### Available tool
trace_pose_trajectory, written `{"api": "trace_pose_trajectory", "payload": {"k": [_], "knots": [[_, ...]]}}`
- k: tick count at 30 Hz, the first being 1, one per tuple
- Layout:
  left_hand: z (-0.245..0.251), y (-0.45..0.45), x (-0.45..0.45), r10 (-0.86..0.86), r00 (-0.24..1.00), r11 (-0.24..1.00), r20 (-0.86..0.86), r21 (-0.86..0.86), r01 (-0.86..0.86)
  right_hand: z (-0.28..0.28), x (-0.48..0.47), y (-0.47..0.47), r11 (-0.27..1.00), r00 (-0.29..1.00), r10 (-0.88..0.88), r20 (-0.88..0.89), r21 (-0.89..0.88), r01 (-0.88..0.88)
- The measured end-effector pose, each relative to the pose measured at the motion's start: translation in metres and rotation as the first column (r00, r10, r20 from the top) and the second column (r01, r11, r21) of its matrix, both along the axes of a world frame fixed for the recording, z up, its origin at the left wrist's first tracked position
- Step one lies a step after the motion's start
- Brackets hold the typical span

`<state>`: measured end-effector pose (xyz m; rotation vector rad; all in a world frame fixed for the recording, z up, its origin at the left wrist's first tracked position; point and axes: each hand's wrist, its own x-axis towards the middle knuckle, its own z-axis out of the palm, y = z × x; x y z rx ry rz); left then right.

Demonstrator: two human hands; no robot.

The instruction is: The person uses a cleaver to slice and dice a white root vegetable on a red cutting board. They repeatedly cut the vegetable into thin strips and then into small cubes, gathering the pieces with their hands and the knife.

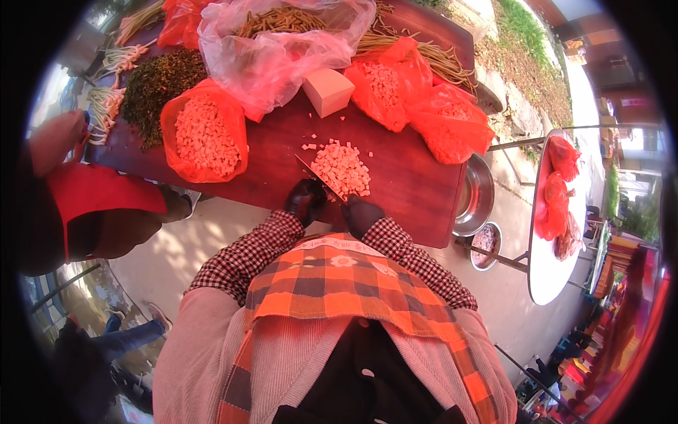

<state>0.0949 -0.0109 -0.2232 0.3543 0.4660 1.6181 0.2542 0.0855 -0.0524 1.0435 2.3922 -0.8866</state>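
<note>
My right hand (pixel 363 216), in a dark glove, is closed at the near end of a kitchen knife (pixel 322 178), probably on its handle, which is hidden. The blade slants away to the left along the edge of a pile of small pale cubes (pixel 343 168) on the dark red table (pixel 280 153). My left hand (pixel 307 200), gloved too, is beside the blade at the table's near edge; its fingers are bunched and whether they hold anything is hidden. A few loose cubes lie beyond the pile. Farther back stands a pale block (pixel 328 93), perhaps tofu.
Red plastic bags of cubes stand left (pixel 206 135) and right (pixel 382 87). Dark green herbs (pixel 161 90), a clear bag (pixel 280 58) and long stalks (pixel 439 61) lie behind. Metal bowls (pixel 476 196) are beyond the right edge. Another person (pixel 106 196) stands at the left.
</note>
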Motion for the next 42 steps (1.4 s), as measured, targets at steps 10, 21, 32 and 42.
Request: {"api": "trace_pose_trajectory", "payload": {"k": [10, 21, 32, 42], "knots": [[0.022, -0.009, 0.007, 0.079, 0.810, 0.947, -0.582, -0.209, -0.243, -0.001, 0.004, 0.000, 1.000, 0.994, 0.008, -0.113, -0.005, -0.009], [0.012, -0.016, 0.008, 0.099, 0.970, 0.995, 0.224, -0.052, -0.089, 0.003, -0.003, -0.002, 0.999, 0.997, -0.032, -0.072, -0.038, 0.030], [0.069, -0.006, -0.010, -0.095, -0.217, 0.973, -0.971, -0.045, -0.226, -0.012, 0.001, 0.009, 0.949, 0.932, -0.314, -0.182, -0.101, 0.300], [0.129, 0.028, 0.021, -0.050, -0.630, 0.988, -0.775, -0.132, 0.083, -0.035, 0.028, 0.038, 0.404, 0.488, -0.867, -0.097, -0.709, 0.577]]}}
